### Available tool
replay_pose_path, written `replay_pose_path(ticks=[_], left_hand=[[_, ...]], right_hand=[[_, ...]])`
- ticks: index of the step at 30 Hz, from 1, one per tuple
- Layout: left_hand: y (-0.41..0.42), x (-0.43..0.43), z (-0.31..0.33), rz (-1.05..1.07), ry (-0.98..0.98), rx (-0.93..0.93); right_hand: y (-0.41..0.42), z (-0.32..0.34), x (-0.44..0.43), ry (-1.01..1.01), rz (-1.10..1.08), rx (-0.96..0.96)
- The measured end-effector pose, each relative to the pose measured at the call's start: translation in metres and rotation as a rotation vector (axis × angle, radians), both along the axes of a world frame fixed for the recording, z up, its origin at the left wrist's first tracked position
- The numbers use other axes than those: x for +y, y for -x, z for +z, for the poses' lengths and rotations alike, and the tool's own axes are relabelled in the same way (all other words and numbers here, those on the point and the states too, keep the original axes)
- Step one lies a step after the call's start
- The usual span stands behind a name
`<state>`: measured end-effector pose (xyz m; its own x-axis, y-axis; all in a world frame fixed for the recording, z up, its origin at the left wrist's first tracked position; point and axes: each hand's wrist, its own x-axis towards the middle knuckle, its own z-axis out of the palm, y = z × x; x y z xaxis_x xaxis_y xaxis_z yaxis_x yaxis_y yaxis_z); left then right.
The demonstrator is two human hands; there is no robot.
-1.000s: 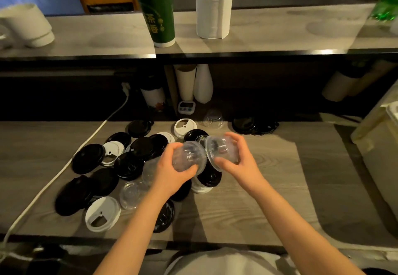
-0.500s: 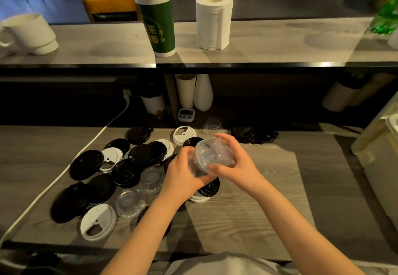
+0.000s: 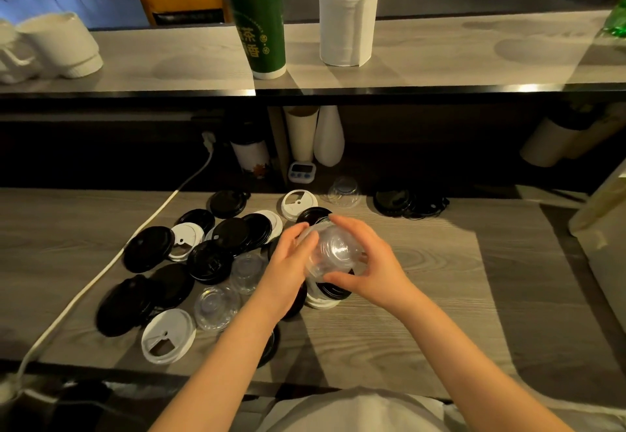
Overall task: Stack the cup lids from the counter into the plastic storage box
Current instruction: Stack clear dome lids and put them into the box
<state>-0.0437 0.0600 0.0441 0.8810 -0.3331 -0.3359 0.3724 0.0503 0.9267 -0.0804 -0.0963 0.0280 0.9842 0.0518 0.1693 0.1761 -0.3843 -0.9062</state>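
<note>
Both hands hold nested clear dome lids (image 3: 333,250) above the wooden counter (image 3: 423,279). My left hand (image 3: 288,265) presses on their left side and my right hand (image 3: 366,262) cups their right side and bottom. Under the hands lies a small pile of black and white lids (image 3: 325,296). To the left, several black lids (image 3: 210,260), white lids (image 3: 168,335) and clear lids (image 3: 216,306) lie scattered. Another clear dome lid (image 3: 343,191) and a dark lid stack (image 3: 393,201) sit at the back. The pale plastic storage box (image 3: 606,248) shows at the right edge.
A white cable (image 3: 111,262) runs diagonally along the left of the counter. On the raised shelf (image 3: 440,59) stand a green cup stack (image 3: 259,18), a paper roll (image 3: 347,21) and white cups (image 3: 61,45). A small timer (image 3: 302,172) sits under the shelf.
Each hand held one clear dome lid apart; they have come together, and the lids now sit nested between both hands. The view has tilted down slightly.
</note>
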Motion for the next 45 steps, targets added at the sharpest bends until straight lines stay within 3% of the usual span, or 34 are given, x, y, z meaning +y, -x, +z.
replay_pose_path(ticks=[7,14,19,24,30,38,45], left_hand=[[-0.008,0.005,-0.010,-0.026,-0.065,0.022],[-0.021,0.007,-0.008,-0.026,-0.001,-0.008],[-0.036,0.003,-0.012,0.134,-0.088,-0.031],[-0.046,0.017,-0.022,0.260,-0.148,-0.033],[-0.039,0.024,-0.027,0.232,-0.244,-0.050],[-0.035,0.012,-0.024,0.177,-0.281,-0.055],[-0.031,-0.053,-0.019,-0.012,-0.193,-0.082]], right_hand=[[-0.006,-0.012,0.004,0.262,0.084,-0.057],[-0.022,-0.016,-0.003,0.108,0.121,0.035],[-0.037,-0.038,-0.023,0.227,0.059,0.235],[-0.029,-0.079,-0.027,0.470,0.037,0.497],[-0.025,-0.098,-0.007,0.560,-0.039,0.484],[-0.009,-0.075,-0.029,0.139,-0.215,0.401],[0.033,-0.016,-0.100,0.093,-0.489,0.258]])
